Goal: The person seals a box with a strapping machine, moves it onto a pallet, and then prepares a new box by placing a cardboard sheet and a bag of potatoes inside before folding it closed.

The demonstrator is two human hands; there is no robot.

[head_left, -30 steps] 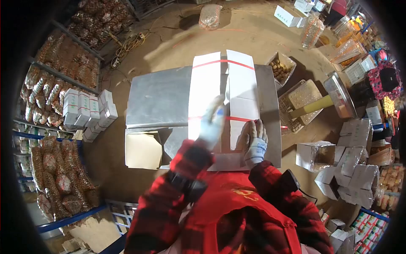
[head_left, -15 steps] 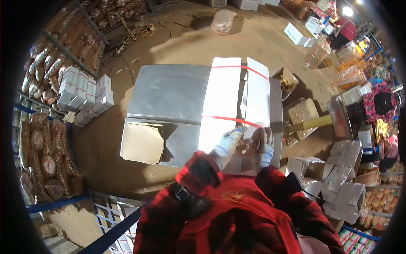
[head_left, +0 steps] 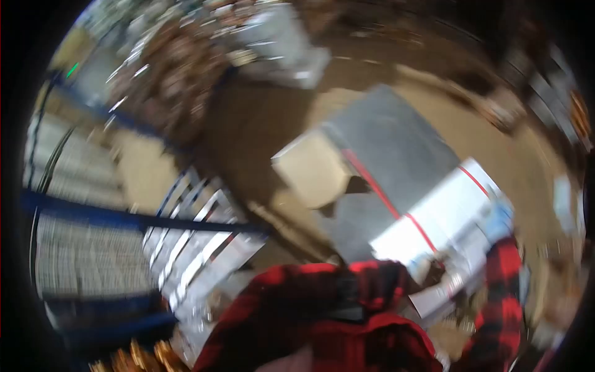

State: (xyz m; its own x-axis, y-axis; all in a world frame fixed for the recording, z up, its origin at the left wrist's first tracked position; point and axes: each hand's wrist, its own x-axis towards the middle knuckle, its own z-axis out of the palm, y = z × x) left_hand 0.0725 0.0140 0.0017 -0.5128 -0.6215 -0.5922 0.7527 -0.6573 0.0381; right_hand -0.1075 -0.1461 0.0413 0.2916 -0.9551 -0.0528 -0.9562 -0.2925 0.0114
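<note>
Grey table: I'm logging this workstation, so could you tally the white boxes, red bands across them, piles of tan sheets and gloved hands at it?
White box: 1
Red bands across it: 2
Pile of tan sheets: 1
Gloved hands, left hand and right hand: 2
Total: 6

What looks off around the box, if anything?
A red strip extends across the grey table beyond the white box. It looks odd because that stretch isn't wrapped around the box; blur hides finer faults.
</note>
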